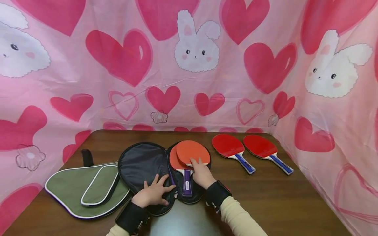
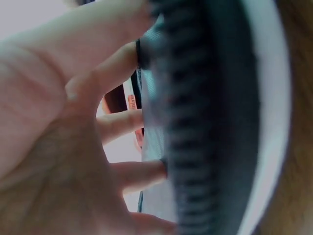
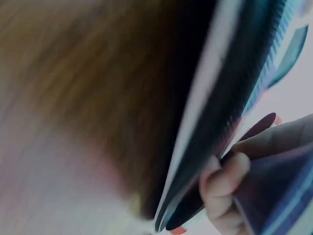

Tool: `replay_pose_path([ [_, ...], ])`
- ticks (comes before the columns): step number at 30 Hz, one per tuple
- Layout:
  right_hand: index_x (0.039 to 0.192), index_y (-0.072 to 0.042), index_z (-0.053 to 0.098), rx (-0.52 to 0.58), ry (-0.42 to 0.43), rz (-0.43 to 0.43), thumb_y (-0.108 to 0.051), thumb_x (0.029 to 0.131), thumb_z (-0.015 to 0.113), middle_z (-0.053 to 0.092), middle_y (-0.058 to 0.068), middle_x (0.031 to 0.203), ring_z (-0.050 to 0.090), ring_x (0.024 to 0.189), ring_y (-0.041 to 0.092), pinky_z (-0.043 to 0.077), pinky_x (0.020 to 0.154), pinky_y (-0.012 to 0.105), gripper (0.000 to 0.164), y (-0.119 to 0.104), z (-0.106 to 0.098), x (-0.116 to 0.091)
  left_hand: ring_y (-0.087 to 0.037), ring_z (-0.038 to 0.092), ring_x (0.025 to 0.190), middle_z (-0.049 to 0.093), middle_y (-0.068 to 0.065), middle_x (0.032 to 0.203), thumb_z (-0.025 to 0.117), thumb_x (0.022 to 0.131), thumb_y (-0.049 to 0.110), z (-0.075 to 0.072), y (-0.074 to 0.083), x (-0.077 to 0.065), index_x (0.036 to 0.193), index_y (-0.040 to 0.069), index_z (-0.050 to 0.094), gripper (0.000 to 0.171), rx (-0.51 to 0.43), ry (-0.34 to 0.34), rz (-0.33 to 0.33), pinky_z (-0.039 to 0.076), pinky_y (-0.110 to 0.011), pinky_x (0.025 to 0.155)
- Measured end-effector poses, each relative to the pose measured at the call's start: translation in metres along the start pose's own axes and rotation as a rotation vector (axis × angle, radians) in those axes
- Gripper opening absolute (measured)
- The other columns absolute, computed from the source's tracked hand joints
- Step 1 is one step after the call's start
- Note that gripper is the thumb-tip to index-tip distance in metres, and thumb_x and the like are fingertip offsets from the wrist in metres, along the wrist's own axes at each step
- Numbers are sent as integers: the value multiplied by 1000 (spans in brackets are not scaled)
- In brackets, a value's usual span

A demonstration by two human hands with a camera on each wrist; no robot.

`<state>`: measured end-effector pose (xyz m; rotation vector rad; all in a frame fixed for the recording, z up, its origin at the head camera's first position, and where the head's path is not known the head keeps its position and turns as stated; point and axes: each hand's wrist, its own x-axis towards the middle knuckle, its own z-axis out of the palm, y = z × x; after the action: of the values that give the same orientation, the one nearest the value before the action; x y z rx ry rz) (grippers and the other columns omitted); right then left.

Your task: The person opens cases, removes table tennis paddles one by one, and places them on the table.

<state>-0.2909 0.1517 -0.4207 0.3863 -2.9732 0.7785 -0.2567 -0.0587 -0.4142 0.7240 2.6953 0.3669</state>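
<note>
A black-lined paddle case (image 1: 140, 164) lies unzipped and spread open on the table. Its right half holds an orange-faced table tennis paddle with a purple handle (image 1: 187, 188). Overlapping that one is a second orange-faced paddle (image 1: 194, 151), which my right hand (image 1: 203, 174) grips at the handle, fingertips at the base of its blade. In the right wrist view, fingers (image 3: 222, 188) curl by the dark handle (image 3: 279, 188). My left hand (image 1: 153, 194) rests with spread fingers on the case's left half, near the fold. The zipper edge (image 2: 195, 127) fills much of the left wrist view.
A green paddle case (image 1: 65, 188) with white piping lies at the left, partly under the open one, a black strap (image 1: 87, 158) behind it. Two red paddles with blue handles, one nearer (image 1: 227, 145) and one farther right (image 1: 260, 146), lie on the brown table (image 1: 283, 203).
</note>
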Motion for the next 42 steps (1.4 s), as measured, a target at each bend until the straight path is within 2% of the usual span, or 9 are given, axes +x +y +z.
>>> replay_pose_path([
  [6,135,3,53,16,70,-72,8,84,55,46,36,135,50,120,49,43,95,56,52,17,-19,-5,-57,18,135,29,-19,148,79,80,22,4,-4,0,134,14,61,58,-28,-2,16,18,-82,91],
  [15,135,-1,56,-9,180,-60,6,86,60,40,32,142,45,125,48,41,96,56,49,62,-64,-35,-57,16,136,28,-19,149,78,80,22,5,-5,1,135,14,60,58,-66,13,47,15,-82,91],
  [22,130,6,57,-44,250,56,4,82,62,40,37,138,44,121,55,45,90,57,49,122,-108,-81,-57,16,136,29,-19,149,78,81,22,5,-5,0,134,14,60,57,-74,18,44,14,-82,91],
  [31,123,13,57,-99,252,65,5,79,66,44,44,129,46,114,60,39,89,66,45,193,-135,-152,-56,15,137,28,-20,150,78,81,20,5,-6,-3,134,13,60,56,-91,13,34,13,-82,92],
  [32,122,13,58,-113,263,62,5,78,66,46,43,127,47,113,60,40,88,65,45,200,-135,-160,-56,15,137,28,-20,150,78,81,20,5,-6,-2,135,13,60,57,-93,13,37,13,-82,92],
  [34,119,12,61,-139,300,35,6,75,68,51,41,123,51,109,58,46,93,45,44,215,-133,-175,-56,15,137,28,-20,150,77,81,21,5,-5,-2,135,13,60,57,-93,11,39,13,-82,92],
  [36,114,11,64,-171,347,-4,8,71,71,55,36,119,55,105,50,39,95,21,43,227,-130,-189,-56,15,137,28,-20,150,77,82,21,5,-5,-2,135,13,60,57,-91,10,41,14,-82,92],
  [38,109,10,65,-173,387,-48,10,68,73,57,31,116,57,110,29,25,90,4,42,238,-126,-200,-57,16,137,28,-20,149,77,82,21,6,-6,-2,135,13,60,57,-85,7,41,14,-82,92],
  [42,106,6,67,-144,440,-125,14,62,75,58,18,113,33,114,-17,15,89,-2,45,254,-121,-212,-56,16,137,29,-19,149,77,82,22,7,-8,-1,134,14,60,55,-81,12,33,14,-82,92],
])
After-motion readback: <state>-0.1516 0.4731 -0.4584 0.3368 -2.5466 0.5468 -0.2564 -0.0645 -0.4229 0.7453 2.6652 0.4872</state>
